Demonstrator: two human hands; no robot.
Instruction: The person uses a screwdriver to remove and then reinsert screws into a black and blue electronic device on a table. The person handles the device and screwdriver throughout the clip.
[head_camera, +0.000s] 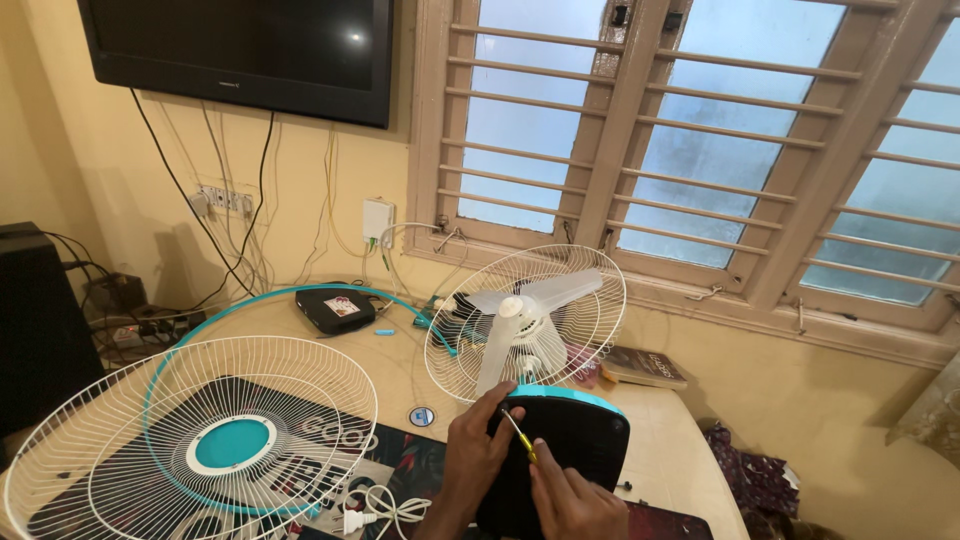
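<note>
Right hand (578, 500): lowest in view, pinching a yellow-handled screwdriver (519, 434), shaft slanting up-left.
Left hand (478, 447): just beside it, fingers curled over the fan base's top edge (steadying grip).
Fan base (570, 450): black, teal-rimmed, upright between both hands.
Fan head (525, 322): directly behind; white blades, rear grille.
Front grille (190, 445): flat, well left.

From my feed I see two bare hands, the left hand (478, 450) and the right hand (577, 502), coming up from the bottom edge of the head view. Neither wears a glove, ring, watch or band that I can make out, and the fingernails look short and plain. The left forearm is bare as far as the frame shows, with no sleeve or cuff reaching the wrist.
</note>
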